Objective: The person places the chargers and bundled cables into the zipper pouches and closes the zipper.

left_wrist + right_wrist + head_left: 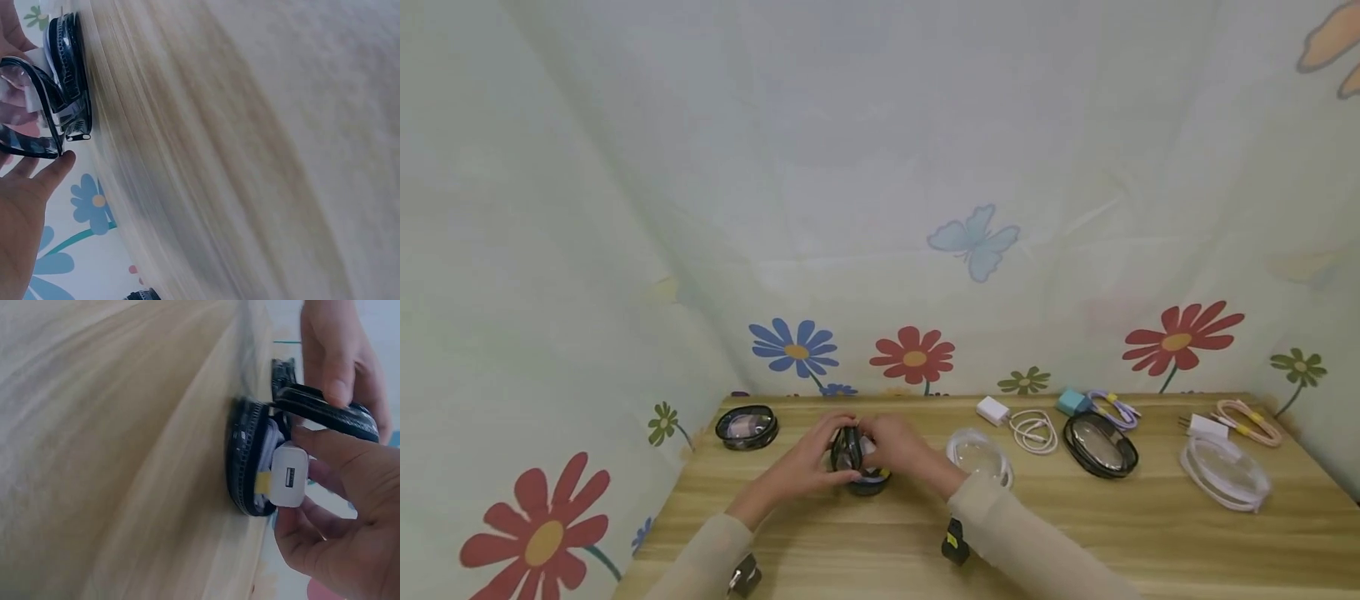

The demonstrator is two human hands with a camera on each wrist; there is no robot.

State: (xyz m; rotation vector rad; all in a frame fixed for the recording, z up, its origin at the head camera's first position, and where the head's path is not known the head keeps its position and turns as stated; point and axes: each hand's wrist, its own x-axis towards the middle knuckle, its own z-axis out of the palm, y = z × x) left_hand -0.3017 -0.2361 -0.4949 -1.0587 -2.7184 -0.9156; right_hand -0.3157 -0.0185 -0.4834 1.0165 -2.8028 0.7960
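Note:
A small clear zip pouch with black edging sits on the wooden table, its lid swung up. My left hand holds the raised lid between thumb and fingers. In the right wrist view, my right hand pinches a white USB charger at the pouch's mouth. A coiled pale cable with a yellow tie lies inside the pouch, right beside the charger. In the left wrist view the left thumb touches the pouch's edge, and the charger is mostly hidden.
Another black-edged pouch lies at the back left with something inside. To the right are a white-edged pouch, a black-edged pouch and another white-edged pouch. Behind them lie a white charger, a teal charger and an orange cable.

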